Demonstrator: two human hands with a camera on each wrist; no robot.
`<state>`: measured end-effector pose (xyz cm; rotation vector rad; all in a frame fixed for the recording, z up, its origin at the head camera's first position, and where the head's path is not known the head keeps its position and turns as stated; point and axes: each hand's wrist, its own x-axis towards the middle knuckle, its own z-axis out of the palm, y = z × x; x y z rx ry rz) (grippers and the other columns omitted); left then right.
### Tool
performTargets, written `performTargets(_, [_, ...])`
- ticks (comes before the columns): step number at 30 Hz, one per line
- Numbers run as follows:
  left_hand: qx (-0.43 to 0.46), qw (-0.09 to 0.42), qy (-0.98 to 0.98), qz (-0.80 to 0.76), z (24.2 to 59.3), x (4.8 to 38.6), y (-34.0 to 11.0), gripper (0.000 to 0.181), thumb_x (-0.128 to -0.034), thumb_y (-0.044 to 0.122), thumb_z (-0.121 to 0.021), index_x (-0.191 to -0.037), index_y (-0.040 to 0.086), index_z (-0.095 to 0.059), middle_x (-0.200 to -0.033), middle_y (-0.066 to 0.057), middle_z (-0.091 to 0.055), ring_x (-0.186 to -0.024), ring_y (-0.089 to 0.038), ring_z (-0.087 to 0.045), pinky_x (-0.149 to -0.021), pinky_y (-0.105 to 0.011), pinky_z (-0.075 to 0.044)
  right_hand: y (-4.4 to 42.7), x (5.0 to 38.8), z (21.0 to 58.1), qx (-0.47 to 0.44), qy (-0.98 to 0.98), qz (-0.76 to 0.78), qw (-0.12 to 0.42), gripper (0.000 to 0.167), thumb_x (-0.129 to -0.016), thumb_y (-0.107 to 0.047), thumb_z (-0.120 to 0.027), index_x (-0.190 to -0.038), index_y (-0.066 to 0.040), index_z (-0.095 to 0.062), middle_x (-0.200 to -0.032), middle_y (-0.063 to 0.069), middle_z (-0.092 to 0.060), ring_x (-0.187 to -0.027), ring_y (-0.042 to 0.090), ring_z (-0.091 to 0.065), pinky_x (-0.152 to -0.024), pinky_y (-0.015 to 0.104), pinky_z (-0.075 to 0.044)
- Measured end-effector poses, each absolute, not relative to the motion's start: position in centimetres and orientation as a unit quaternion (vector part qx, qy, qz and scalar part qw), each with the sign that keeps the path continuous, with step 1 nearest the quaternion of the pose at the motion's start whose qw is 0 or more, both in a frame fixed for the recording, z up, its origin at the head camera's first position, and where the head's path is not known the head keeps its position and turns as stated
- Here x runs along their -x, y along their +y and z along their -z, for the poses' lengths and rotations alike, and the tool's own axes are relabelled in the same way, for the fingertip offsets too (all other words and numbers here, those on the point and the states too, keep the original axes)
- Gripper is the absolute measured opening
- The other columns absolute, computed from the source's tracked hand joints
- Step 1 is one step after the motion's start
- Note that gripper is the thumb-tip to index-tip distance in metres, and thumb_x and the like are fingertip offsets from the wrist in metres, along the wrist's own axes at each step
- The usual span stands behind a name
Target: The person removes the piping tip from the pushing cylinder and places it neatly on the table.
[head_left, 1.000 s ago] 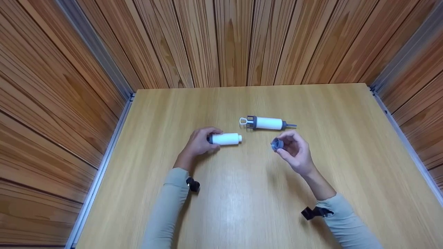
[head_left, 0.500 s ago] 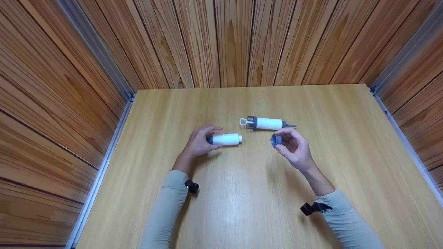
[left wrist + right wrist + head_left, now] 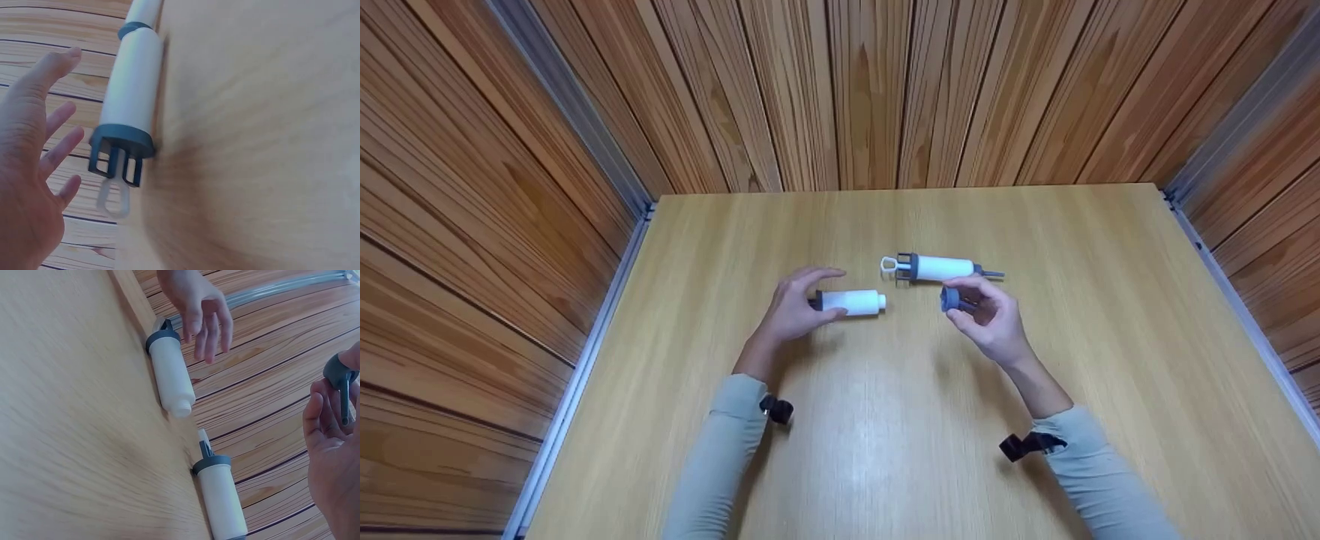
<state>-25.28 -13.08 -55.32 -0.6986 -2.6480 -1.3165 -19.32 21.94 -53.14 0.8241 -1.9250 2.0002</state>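
A white-barrelled syringe with a dark grey collar lies on the table, its narrow white tip bare and facing right. My left hand hovers around its collar end with fingers spread; the left wrist view shows a gap between these fingers and the syringe's looped plunger handle. To the right, my right hand pinches a grey nozzle cap between thumb and fingers, raised above the table. Its open ring faces left, and its thin spout shows in the right wrist view.
A second syringe lies just beyond, its grey nozzle fitted and pointing right, close behind my right hand. Wood-panelled walls and metal rails border the wooden table.
My left fingers have spread away from the syringe, which stays in place. My right hand has shifted slightly left and turned the nozzle cap so that its spout comes into sight.
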Motion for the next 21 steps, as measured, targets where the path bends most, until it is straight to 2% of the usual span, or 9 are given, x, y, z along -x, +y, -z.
performTargets(4, [0.227,0.056,-0.862,0.449,54.7,24.9,-12.6,0.056,-0.0928,0.018,-0.094,-0.146,0.019,-0.075,-0.149,-0.008,-0.076,-0.146,-0.034,-0.067,-0.128,-0.061,-0.047,21.8,19.5,53.6,-0.273,-0.657,-0.692,0.121,0.04,-0.09,0.028,-0.065,-0.129,0.028,-0.058,-0.123,-0.009,-0.077,-0.111,0.003,-0.075,-0.095,0.018,-0.064])
performTargets(10, [0.247,0.054,-0.839,0.482,53.6,24.1,-12.0,0.055,-0.0922,0.012,-0.094,-0.144,0.014,-0.076,-0.146,-0.009,-0.078,-0.143,-0.034,-0.069,-0.126,-0.06,-0.049,21.5,19.6,54.3,-0.262,-0.661,-0.693,0.119,0.04,-0.09,0.027,-0.068,-0.129,0.028,-0.06,-0.123,-0.01,-0.078,-0.112,0.003,-0.076,-0.098,0.018,-0.064])
performTargets(16, [0.257,0.051,-0.828,0.495,52.4,23.3,-11.2,0.054,-0.0933,0.014,-0.093,-0.145,0.015,-0.077,-0.146,-0.008,-0.078,-0.143,-0.032,-0.07,-0.127,-0.06,-0.05,21.3,19.5,54.6,-0.254,-0.667,-0.691,0.116,0.04,-0.09,0.027,-0.069,-0.13,0.026,-0.062,-0.126,-0.011,-0.078,-0.113,0.003,-0.076,-0.098,0.018,-0.063])
performTargets(21, [0.262,0.034,-0.817,0.512,51.6,22.8,-10.2,0.054,-0.0941,0.018,-0.093,-0.145,0.015,-0.077,-0.143,-0.009,-0.08,-0.134,-0.033,-0.074,-0.116,-0.065,-0.056,21.1,19.4,54.6,-0.241,-0.677,-0.686,0.114,0.041,-0.091,0.026,-0.071,-0.131,0.024,-0.065,-0.126,-0.012,-0.078,-0.112,0.002,-0.076,-0.098,0.018,-0.064])
